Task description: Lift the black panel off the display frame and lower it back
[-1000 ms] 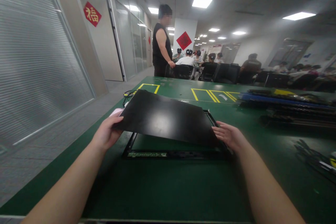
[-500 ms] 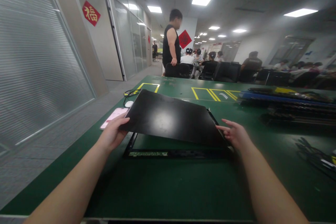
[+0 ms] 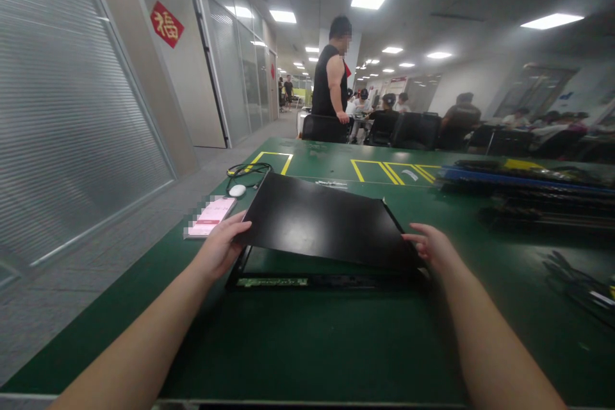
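Observation:
A black, glossy display panel (image 3: 317, 221) is tilted over a black frame (image 3: 355, 282) on the green table. The panel's left side is raised, while its right side is low against the frame. My left hand (image 3: 221, 248) pinches the panel's left edge between thumb and fingers. At the right edge, my right hand (image 3: 431, 248) has thumb and fingers closed on the panel, one finger stretched out. Along the frame's near side runs a green circuit board strip (image 3: 272, 282). The far side of the frame is hidden under the panel.
Left of the panel lie a phone (image 3: 211, 216), a white round object (image 3: 237, 191) and a black cable (image 3: 250, 170). Thin silver tools (image 3: 331, 184) lie behind it. Stacked dark panels (image 3: 528, 186) and cables (image 3: 576, 282) are at right. A person (image 3: 331, 80) stands beyond the table.
The panel's raised left side has come down and shifted slightly right with my left hand. Thin silver tools now show behind it. The standing person has moved right.

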`<state>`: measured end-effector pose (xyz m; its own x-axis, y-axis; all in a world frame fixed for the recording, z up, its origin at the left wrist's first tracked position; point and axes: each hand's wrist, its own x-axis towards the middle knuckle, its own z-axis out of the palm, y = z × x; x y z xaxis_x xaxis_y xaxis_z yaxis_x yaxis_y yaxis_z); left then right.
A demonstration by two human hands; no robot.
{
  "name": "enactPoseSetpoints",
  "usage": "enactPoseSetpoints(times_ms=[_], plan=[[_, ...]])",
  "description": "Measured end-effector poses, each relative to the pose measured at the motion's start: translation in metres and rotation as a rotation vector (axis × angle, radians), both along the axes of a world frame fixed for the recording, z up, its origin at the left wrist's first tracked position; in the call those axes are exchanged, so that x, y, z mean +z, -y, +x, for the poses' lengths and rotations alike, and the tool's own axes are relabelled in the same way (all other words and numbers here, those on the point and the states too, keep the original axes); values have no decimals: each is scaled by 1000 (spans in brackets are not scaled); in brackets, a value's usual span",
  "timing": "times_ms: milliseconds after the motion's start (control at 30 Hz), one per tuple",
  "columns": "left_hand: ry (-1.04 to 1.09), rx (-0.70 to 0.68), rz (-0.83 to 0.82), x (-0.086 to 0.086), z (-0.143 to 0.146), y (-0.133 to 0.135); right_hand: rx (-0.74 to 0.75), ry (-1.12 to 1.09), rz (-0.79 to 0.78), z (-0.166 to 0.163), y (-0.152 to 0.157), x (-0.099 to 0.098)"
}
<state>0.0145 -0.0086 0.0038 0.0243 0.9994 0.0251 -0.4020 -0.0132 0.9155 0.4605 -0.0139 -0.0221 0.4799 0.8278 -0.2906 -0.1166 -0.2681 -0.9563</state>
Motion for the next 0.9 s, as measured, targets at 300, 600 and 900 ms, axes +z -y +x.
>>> enactPoseSetpoints(times_ms=[300, 600, 900], plan=[[21, 16, -34, -2, 2, -1, -14, 46, 13, 3, -1, -3], [31, 49, -37, 0, 1, -1, -1, -26, 28, 3, -3, -6], [2, 30, 0, 1, 0, -2, 22, -80, 23, 3, -4, -6]])
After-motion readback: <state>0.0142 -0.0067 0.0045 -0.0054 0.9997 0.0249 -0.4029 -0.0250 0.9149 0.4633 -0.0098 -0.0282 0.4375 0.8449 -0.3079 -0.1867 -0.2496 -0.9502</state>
